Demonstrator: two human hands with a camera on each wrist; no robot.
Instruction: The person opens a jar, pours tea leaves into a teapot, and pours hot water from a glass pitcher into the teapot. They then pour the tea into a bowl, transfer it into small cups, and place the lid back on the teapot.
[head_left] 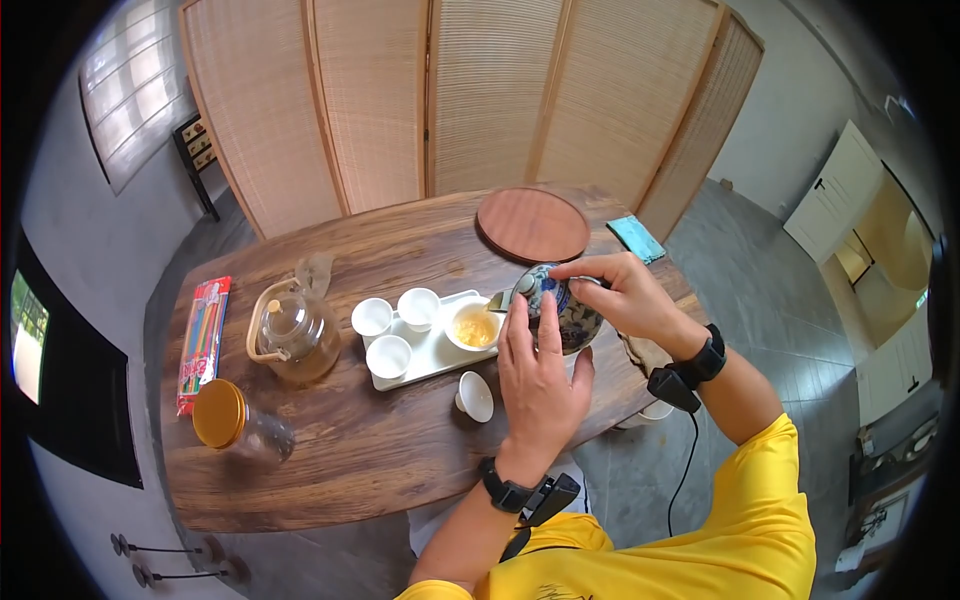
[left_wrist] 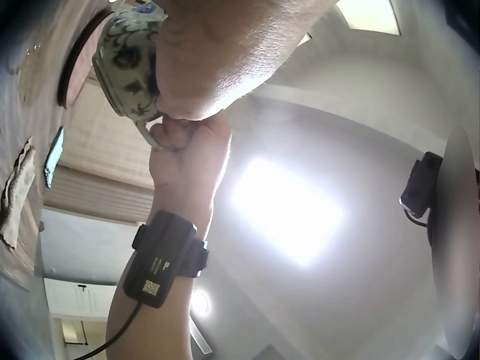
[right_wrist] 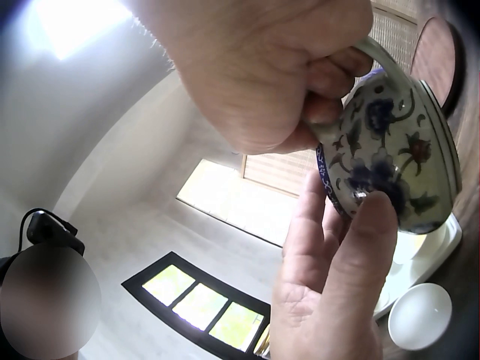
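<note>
A blue-and-white teapot (head_left: 580, 322) with a floral pattern is held tilted, its spout over a white cup (head_left: 452, 335) of yellow tea. My right hand (head_left: 640, 300) grips the teapot's handle (right_wrist: 388, 60), fingers curled through it. Straight fingers of my left hand (head_left: 540, 390) rest against the lid side, and its thumb (right_wrist: 367, 240) lies along the pot's body. The tea cup stands on a white tray (head_left: 425, 370) with smaller white cups (head_left: 388, 357) at its left. Beside the tray, a small white cup (head_left: 478, 396) leans on the wooden table.
Left of the tray stands a glass teapot (head_left: 298, 338) with a curved handle. Farther left are a jar with an orange lid (head_left: 220, 414) and a colourful flat packet (head_left: 205, 335). A round wooden tray (head_left: 533, 225) and a teal cloth (head_left: 636, 240) lie at the back.
</note>
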